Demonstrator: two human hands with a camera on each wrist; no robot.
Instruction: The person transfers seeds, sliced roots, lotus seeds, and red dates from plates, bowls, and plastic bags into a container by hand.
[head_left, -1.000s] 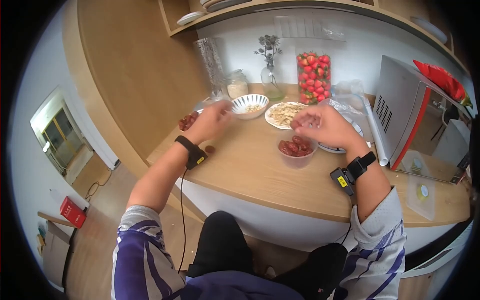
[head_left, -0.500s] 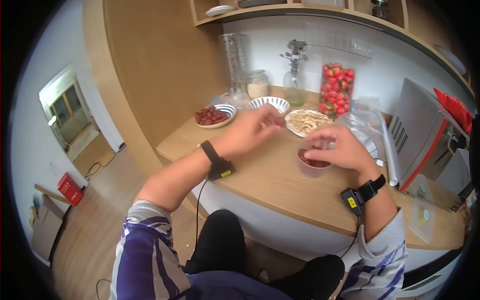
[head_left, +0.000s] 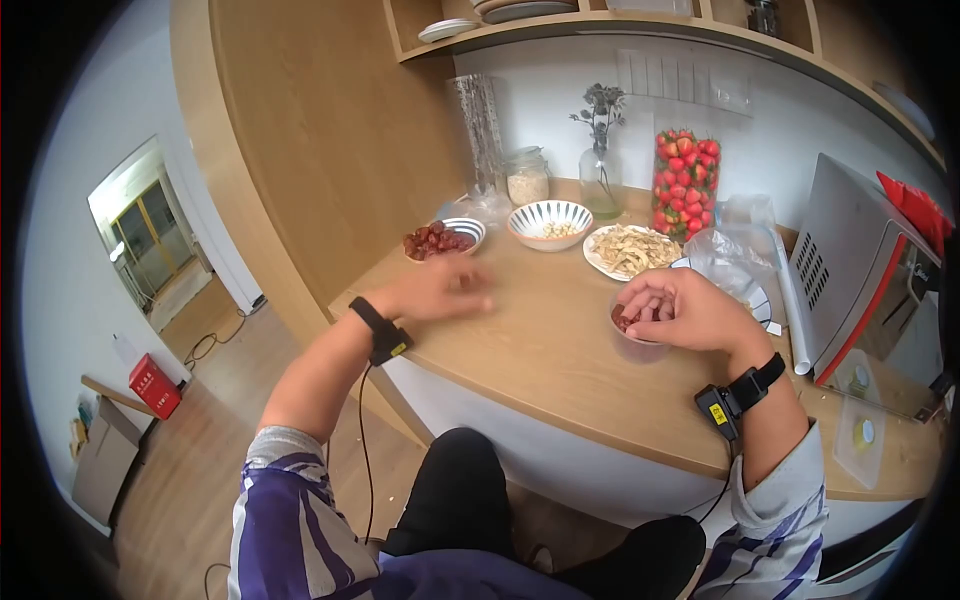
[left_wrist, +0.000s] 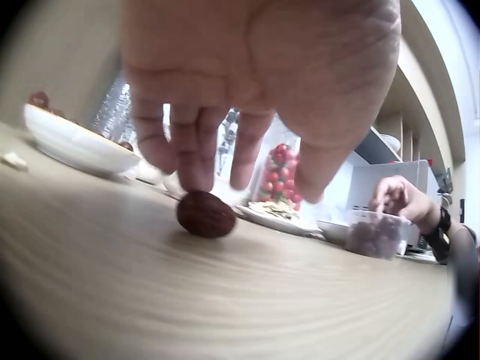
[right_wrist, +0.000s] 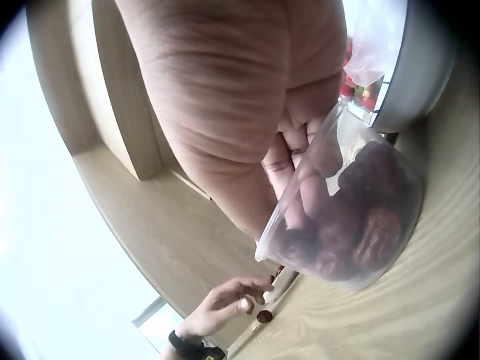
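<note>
My left hand (head_left: 440,287) is low over the counter, palm down, thumb apart from the fingers. A lone red date (left_wrist: 205,214) stands on the wood right at its fingertips. My right hand (head_left: 690,310) reaches down into a clear plastic tub (head_left: 640,347), its fingers among the dates (right_wrist: 375,232) inside. Whether those fingers pinch a date I cannot tell. Behind the left hand, a striped bowl (head_left: 470,232) holds more dates (head_left: 436,240).
Behind stand a striped bowl (head_left: 550,222) with small pale pieces, a plate (head_left: 600,267) of dried slices, a glass jar (head_left: 527,178), a vase (head_left: 600,180) and a container of strawberries (head_left: 686,185). A microwave (head_left: 850,270) and clear plastic bags (head_left: 735,250) are at the right.
My left hand moved right toward the tub with what looks like a date, then back left to the counter near the bowl. My right hand lowered from above the tub into it.
</note>
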